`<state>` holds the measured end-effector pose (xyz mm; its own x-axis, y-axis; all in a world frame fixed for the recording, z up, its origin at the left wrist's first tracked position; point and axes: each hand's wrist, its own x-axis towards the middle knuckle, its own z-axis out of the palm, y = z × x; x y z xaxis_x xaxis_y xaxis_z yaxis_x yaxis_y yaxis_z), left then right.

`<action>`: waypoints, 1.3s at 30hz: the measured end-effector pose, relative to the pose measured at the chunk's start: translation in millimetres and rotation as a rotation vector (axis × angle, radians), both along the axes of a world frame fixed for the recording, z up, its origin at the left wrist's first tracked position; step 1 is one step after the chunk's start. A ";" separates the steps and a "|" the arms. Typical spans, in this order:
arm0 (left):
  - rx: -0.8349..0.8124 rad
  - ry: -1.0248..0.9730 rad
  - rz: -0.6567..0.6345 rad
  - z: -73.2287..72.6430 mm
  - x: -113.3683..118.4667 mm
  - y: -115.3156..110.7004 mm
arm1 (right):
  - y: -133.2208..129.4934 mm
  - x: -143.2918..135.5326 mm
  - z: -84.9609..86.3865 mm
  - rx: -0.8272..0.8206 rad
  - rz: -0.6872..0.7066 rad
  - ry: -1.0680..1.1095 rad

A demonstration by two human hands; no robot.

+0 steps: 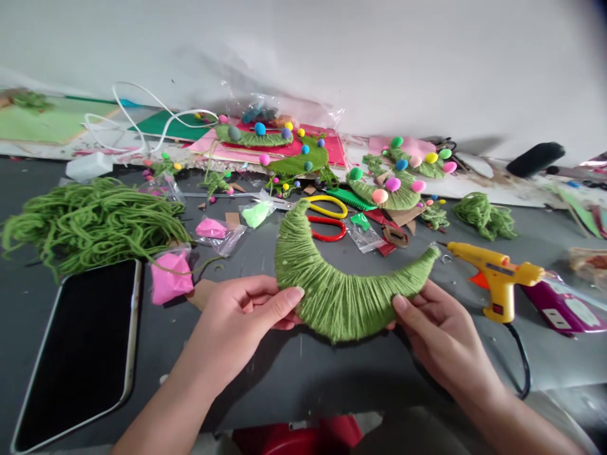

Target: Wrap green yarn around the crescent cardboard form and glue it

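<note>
Overall room: plain pale wall (379, 63) behind, soft grey shadows on it.
Table (284, 385): dark grey top, scuffed, scraps scattered, clutter thickest toward the back edge; something red (294, 440) below the front edge, can't tell what.
Ledge (23, 149): white, grubby, along the table's back edge; coloured sheets and a white cable (128, 114) on it.
Yarn heap (95, 227): green, loose strands, toward left edge.
Phone (85, 347): dark screen up, front left corner.
Crescent (351, 303): green yarn wound over a curved form; held up near middle of front edge, between both hands, tips upward.
Crescent handling: probably light, fairly stiff, core hidden; yarn looks soft, grippy, hardly slippery; narrow tips likely weakest, wraps could slip there.
Hold point: best on thick lower curve, both sides, light pressure; keep off tips.
Left hand (251, 313): thumb on front face, fingers behind, pinching crescent's lower left.
Right hand (436, 319): same pinch at lower right; fingertips behind hidden.
Glue gun (500, 272): yellow, toward right edge, nozzle just beside crescent's right tip; black cord runs toward front edge.
Scissors (329, 238): red and yellow handles, behind crescent.
Pompoms (260, 129): many colours, on and around green pieces, along back edge.
</note>
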<state>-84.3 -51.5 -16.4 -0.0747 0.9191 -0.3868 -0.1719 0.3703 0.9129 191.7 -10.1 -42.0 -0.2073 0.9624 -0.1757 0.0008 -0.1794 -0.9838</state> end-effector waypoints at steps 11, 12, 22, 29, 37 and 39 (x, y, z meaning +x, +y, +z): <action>0.024 -0.091 -0.048 1.4 12.6 -3.7 | -5.6 0.1 3.5 -0.026 0.008 -0.046; 0.038 -0.087 -0.029 1.0 12.3 -3.8 | -6.5 1.5 2.5 -0.016 0.006 -0.059; 0.140 -0.028 0.149 -1.2 14.1 -5.5 | -12.7 0.2 7.0 0.015 0.111 -0.175; 0.169 -0.030 0.137 -2.3 19.2 -9.9 | -22.1 -7.8 8.5 -0.089 0.127 -0.180; 0.115 -0.007 0.063 20.7 20.0 -20.3 | -12.4 10.6 26.3 -0.227 0.650 0.109; 0.117 0.149 0.024 22.0 11.2 -22.5 | 0.5 9.6 28.5 -0.163 0.524 0.209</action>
